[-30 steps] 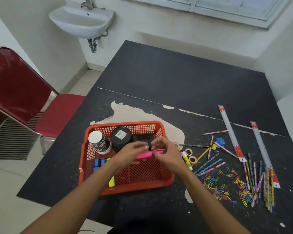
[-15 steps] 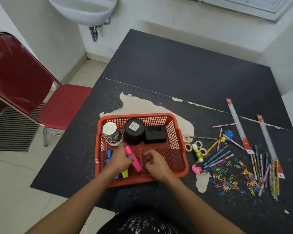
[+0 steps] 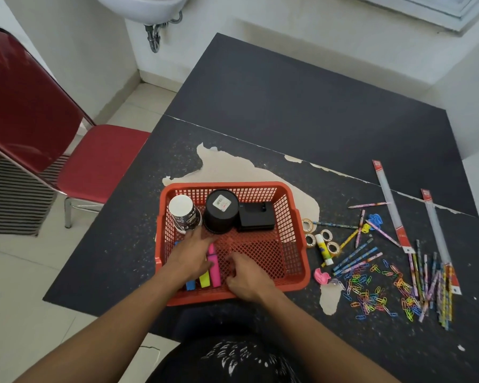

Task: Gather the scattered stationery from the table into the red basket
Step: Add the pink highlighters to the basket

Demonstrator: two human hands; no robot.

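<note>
The red basket (image 3: pixel 219 185) sits near the front edge of the counter (image 3: pixel 302 120), a plastic lattice with a rounded rim. Inside, pink, yellow and blue highlighters (image 3: pixel 204 280) lie side by side at its left. Their far ends are hidden under the left hand (image 3: pixel 194 255), fingers straight and close together. On the right hand (image 3: pixel 249 277) the fingers curl onto the mesh floor; whether they pinch anything I can't tell. Bright paper clips (image 3: pixel 371 288) litter the speckled top alongside.

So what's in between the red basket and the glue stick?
Two small tape rolls lie there, one behind the other, just outside the red basket and left of the glue stick. The head view shows it.
</note>
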